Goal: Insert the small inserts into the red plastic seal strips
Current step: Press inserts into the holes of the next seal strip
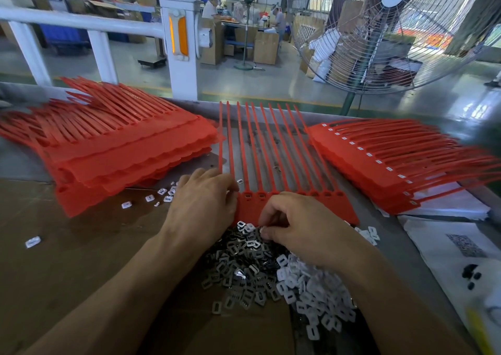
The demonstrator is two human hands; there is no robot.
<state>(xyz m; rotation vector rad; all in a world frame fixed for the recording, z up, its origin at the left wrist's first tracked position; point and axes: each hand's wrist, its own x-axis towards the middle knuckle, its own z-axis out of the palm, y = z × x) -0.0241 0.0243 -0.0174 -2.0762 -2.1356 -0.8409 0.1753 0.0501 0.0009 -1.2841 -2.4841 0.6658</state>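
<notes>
Left hand (202, 203) lies flat on the near-left corner of the red strip sheet (311, 205), fingers straight and close together, tips at the row of sockets. Right hand (301, 228) is curled knuckles-up at the sheet's near edge, fingertips pinching into the insert pile (260, 268). Can't tell if it actually has one. Dark inserts sit right under those fingers, white ones further toward the wrist. Left of the left fingers there's a red stack (113, 148), and another stack (401, 162) lies off right.

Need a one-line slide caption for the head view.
Left hand steadies a red seal strip while right hand picks inserts from the pile.
</notes>
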